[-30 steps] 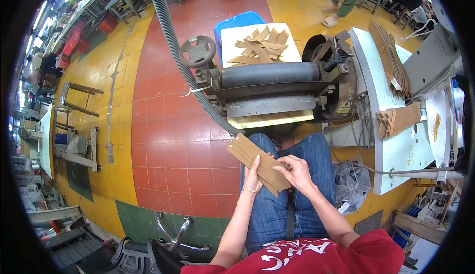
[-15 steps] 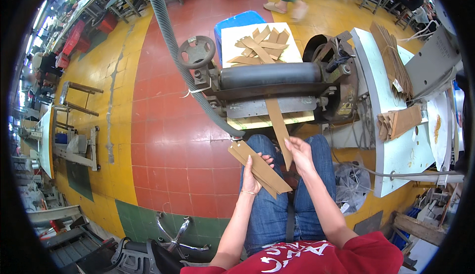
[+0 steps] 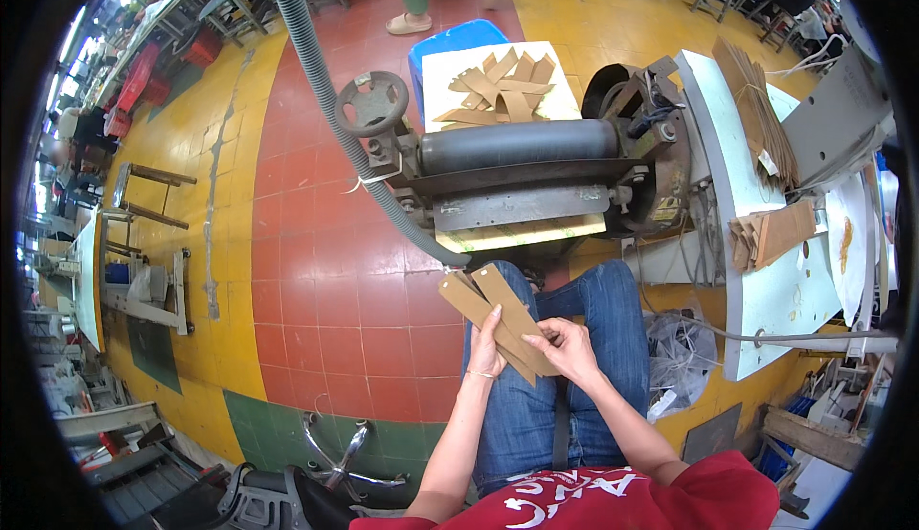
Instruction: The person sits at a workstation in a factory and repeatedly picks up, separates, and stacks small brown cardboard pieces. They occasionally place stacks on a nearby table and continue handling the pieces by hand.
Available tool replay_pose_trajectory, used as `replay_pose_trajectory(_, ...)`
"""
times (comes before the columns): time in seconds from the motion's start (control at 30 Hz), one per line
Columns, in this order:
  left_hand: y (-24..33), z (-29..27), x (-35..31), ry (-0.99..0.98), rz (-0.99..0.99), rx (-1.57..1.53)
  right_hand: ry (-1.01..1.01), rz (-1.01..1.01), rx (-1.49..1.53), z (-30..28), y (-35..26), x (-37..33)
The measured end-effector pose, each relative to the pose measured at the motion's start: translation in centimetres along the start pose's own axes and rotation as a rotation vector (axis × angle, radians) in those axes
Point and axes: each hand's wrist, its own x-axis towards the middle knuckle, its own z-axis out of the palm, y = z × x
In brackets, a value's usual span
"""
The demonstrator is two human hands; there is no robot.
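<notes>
The left hand (image 3: 485, 345) has open room to its left, over the red floor (image 3: 335, 310). Ahead, the big roller machine (image 3: 522, 150) and the bendy gray hose (image 3: 311, 51) block the way. A pale table (image 3: 785, 312) stands to the right.

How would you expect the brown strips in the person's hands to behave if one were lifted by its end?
The brown strips are probably fairly stiff, as their far ends jut past the left hand without visible sagging. Being thin, each is likely light. They may slide apart, since they lie loosely fanned.
</notes>
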Motion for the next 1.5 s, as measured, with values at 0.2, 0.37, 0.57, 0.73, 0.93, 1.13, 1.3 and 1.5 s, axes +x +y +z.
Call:
replay_pose_trajectory(0.2, -0.1, -0.2, 0.3, -0.013, 0.05, -0.074, 0.258, -0.417, -0.145, -1.1, -2.7, 4.4)
replay_pose_trajectory(0.37, 0.1, -0.3, 0.2, -0.021, 0.043, -0.038, 0.231, -0.079, 0.348, -1.5, -1.1, 7.7)
replay_pose_trajectory(0.57, -0.1, -0.5, 0.4, -0.029, 0.031, -0.057, 0.185, 0.187, 0.666, -1.5, -1.5, 7.5)
replay_pose_trajectory(0.73, 0.1, -0.7, 0.4, -0.032, 0.019, -0.087, 0.382, 0.015, 0.771, -1.5, -4.0, 12.1)
replay_pose_trajectory(0.93, 0.3, -0.6, 0.6, -0.1, -0.007, -0.19, 0.15, 0.276, 0.486, -0.5, 0.8, 4.7)
replay_pose_trajectory(1.13, 0.0, 0.5, 0.3, -0.049, 0.039, -0.05, -0.039, 0.002, -0.142, -0.2, -0.9, 0.2)
replay_pose_trajectory(1.3, 0.2, 0.2, 0.1, 0.009, 0.06, 0.038, 0.137, -0.297, -0.324, -1.7, -4.7, 2.1)
replay_pose_trajectory(1.5, -0.2, -0.8, 0.4, -0.064, 0.053, -0.095, 0.266, -0.139, 0.173, -2.7, -3.1, 5.4)
